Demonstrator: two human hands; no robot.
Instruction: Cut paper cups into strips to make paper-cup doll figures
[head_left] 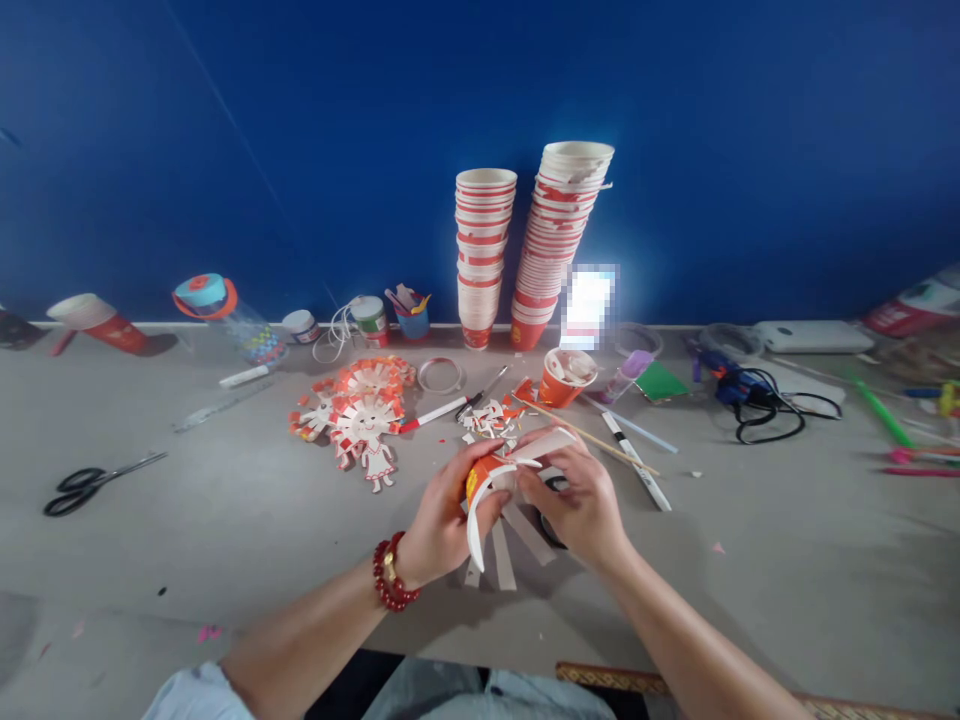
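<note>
In front of me is an orange-and-white paper cup (484, 478) whose side is cut into long strips that fan outward. My left hand (439, 530) is closed around the cup's body. With fingers pinched, my right hand (585, 500) grips one of the white strips on the far right side of the cup. Partly hidden behind my right hand, a black loop (553, 530) lies on the table. Just beyond my hands are a pile of paper scraps (491, 420) and another orange paper cup (568, 380) holding scraps.
Two tall stacks of paper cups (480, 260) stand against the blue wall. Fringed paper figures (367, 420) lie left of centre, scissors (86, 490) farther left. Markers (636, 460) and a wooden stick lie to the right, near a blue glue gun (731, 380) with a black cord.
</note>
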